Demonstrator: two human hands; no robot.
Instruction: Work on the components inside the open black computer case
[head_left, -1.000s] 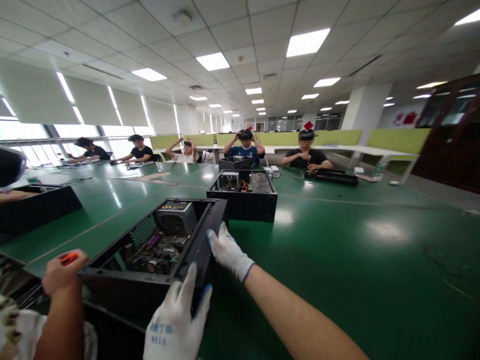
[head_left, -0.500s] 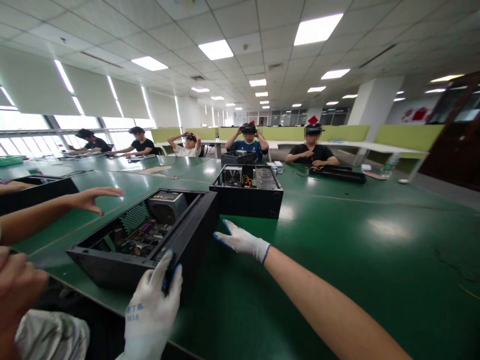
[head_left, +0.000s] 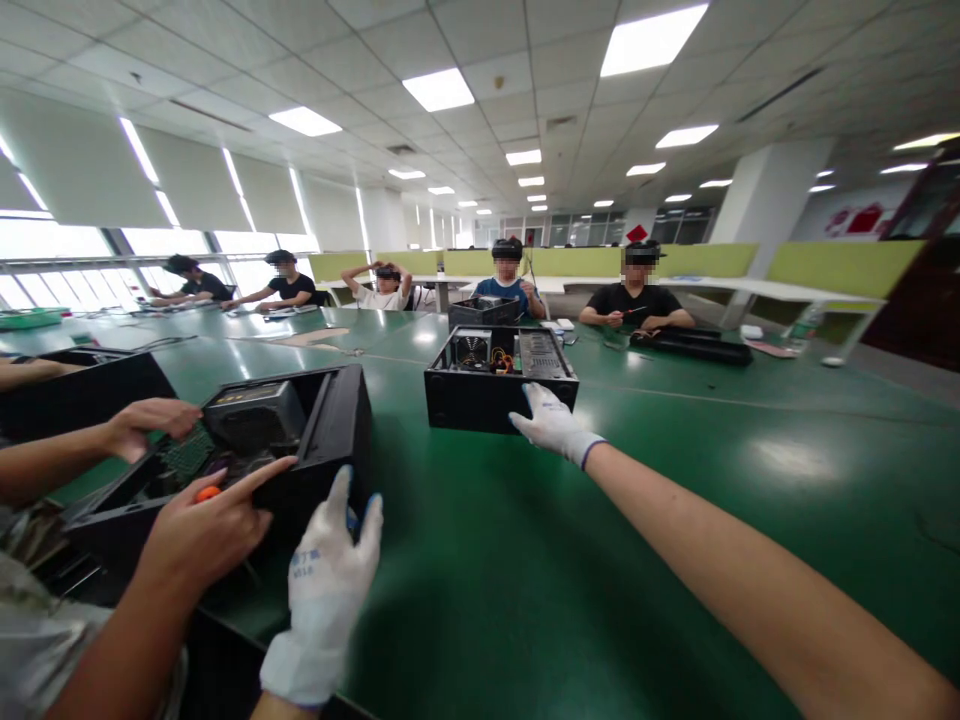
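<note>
A white-panelled ceiling [head_left: 360, 90] spans the room above a glossy green tabletop [head_left: 517, 580]. On my feed, with twelve o'clock dead ahead, an uncovered, boxy black computer case [head_left: 330, 430] lies at ten, and a second black computer case [head_left: 480, 398], yellow wires [head_left: 501, 360] inside, at twelve. The left white-gloved hand [head_left: 330, 560] is unclenched by the first case's near corner; the right white-gloved hand [head_left: 553, 422], fingers spread, is at the second's near face. I can't tell whether either touches. A co-worker's bare hands [head_left: 206, 535] are over the first.
</note>
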